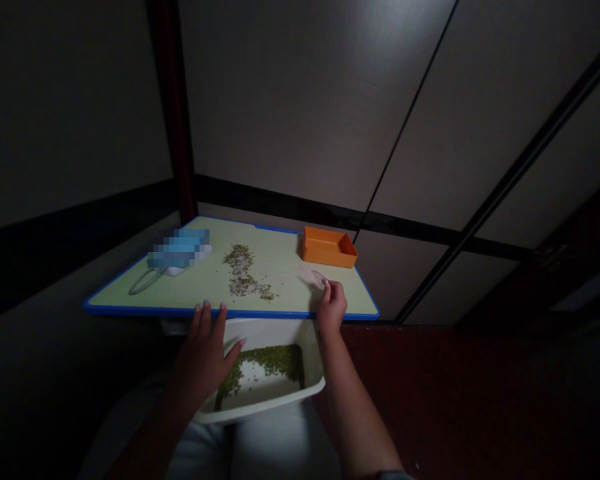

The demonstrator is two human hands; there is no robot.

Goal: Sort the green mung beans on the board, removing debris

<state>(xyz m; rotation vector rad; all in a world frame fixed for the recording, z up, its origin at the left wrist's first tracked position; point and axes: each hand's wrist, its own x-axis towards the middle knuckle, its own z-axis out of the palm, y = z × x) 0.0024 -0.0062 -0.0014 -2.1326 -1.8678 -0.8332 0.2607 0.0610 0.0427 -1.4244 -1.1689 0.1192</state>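
My right hand (333, 305) is closed above the right front of a pale board with a blue rim (280, 243). Its fingertips pinch a thin, pale, blurred piece (310, 275) whose kind I cannot tell. My left hand (205, 353) has its fingers spread, fingertips at the board's front edge and thumb over a white basin (275, 400). Small green beans (280, 360) lie in the basin, which sits at my lap against the board. A scattered patch of green beans mixed with pale bits (243, 270) covers the middle of the board.
An orange open box (329, 250) stands at the board's back right corner. On the left lies a pixelated blue item (180, 248) with a grey loop strap (145, 281). Grey panelled walls (300, 100) rise behind the board; a dark red floor (405, 393) shows at right.
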